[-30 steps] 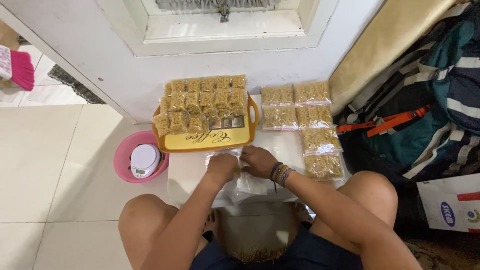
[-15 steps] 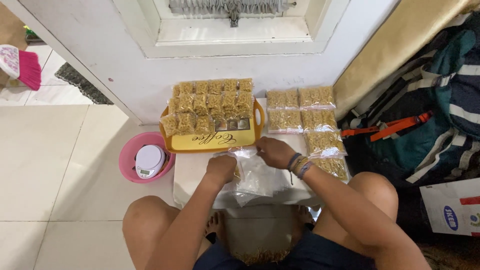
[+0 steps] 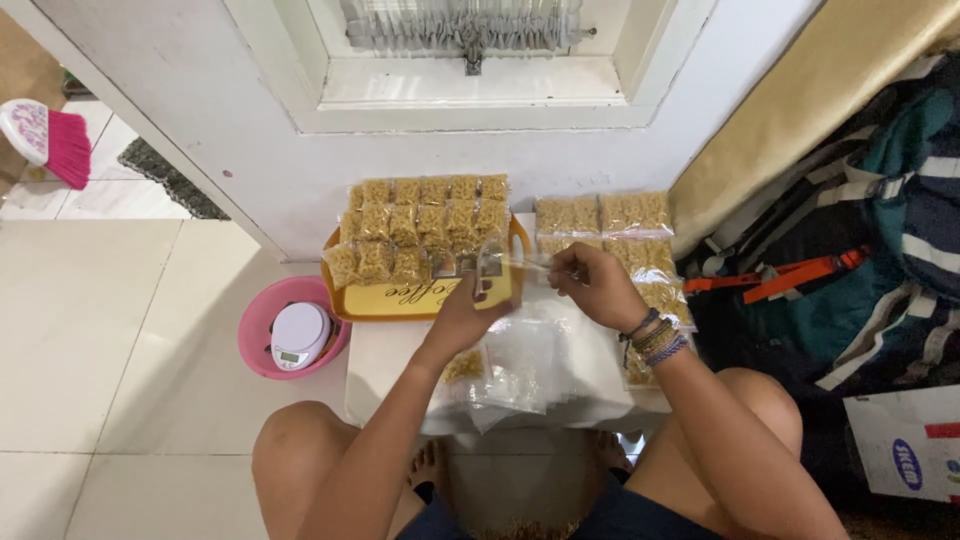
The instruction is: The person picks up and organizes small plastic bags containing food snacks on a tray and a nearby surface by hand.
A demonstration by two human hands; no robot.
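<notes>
My left hand (image 3: pixel 468 312) is raised over the low white surface (image 3: pixel 385 365), with my arm stretched forward from my knee. Its fingers pinch the left end of a small clear bag (image 3: pixel 512 262). My right hand (image 3: pixel 597 288) is up at the same height, wrist bent inward, beads on the wrist. Its grip is closed on the right end of the same bag, so the bag hangs stretched between both hands, just above the front edge of the yellow tray (image 3: pixel 400 300). The tray is full of little packets of yellow snacks (image 3: pixel 420 225). More packets (image 3: pixel 600 215) lie to the right of it. A pile of empty clear bags (image 3: pixel 520 365) lies under my hands. The bag is see-through, so I cannot tell if anything is inside it. My fingertips are partly hidden behind the bag. A pink bowl (image 3: pixel 262 325) with a white scale (image 3: pixel 299 335) sits on the floor.
</notes>
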